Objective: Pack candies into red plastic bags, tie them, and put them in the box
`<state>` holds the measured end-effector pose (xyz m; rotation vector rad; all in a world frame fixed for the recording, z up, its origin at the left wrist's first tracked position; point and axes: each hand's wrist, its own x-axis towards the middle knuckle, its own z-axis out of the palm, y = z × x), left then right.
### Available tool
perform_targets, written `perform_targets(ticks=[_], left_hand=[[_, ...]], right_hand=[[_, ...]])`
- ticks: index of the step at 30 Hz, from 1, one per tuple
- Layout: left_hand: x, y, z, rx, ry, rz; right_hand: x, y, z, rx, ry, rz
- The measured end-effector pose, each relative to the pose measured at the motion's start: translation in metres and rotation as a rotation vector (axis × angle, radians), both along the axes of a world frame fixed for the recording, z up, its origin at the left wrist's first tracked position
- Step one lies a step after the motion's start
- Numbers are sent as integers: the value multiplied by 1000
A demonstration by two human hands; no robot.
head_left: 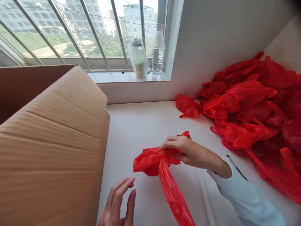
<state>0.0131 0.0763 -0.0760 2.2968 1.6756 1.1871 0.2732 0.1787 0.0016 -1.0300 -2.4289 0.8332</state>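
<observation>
A red plastic bag (150,161) hangs bunched from my right hand (180,147), whose fingers pinch it over the white tabletop (134,125). One long twisted part of the bag runs down toward the bottom edge of the view. Below and to the left of it, my left hand (119,201) is open, thumb and fingers apart, touching nothing. A small dark thing shows partly behind my right hand; I cannot make out what it is.
A large cardboard box (58,141) with its flap folded outward stands at left. Red plastic bags (249,103) are heaped at right against the wall. On the window sill are a clear water bottle (158,51) and a bagged jar (139,61). A thin dark strip (236,168) lies at right.
</observation>
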Motion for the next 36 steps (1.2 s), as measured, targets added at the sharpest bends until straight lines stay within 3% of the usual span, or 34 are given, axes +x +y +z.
perform_targets(ticks=[3, 7, 13, 20, 23, 27, 30, 32, 36], left_hand=[[8, -2, 14, -43, -43, 27], [19, 1, 12, -363, -61, -123], [25, 11, 9, -465, -184, -168], [18, 25, 4, -482, -536, -116], [18, 27, -2, -456, -666, -84], [9, 28, -9, -333, -742, 30], [3, 20, -4, -322, -674, 52], [5, 14, 6, -301, -592, 53], [26, 13, 29, 5, -82, -43]], right_hand=[[-44, -16, -35, 31, -45, 57], [-62, -38, -59, 126, -37, -19], [-45, -47, -58, 95, -23, -152], [-32, -42, -51, 57, 216, -313], [-19, -41, -49, 50, 292, -401], [16, -42, -52, 34, 196, -559], [41, -46, -52, -146, 7, -363], [44, -48, -49, -154, -66, -253], [13, -44, -42, -55, -58, -245]])
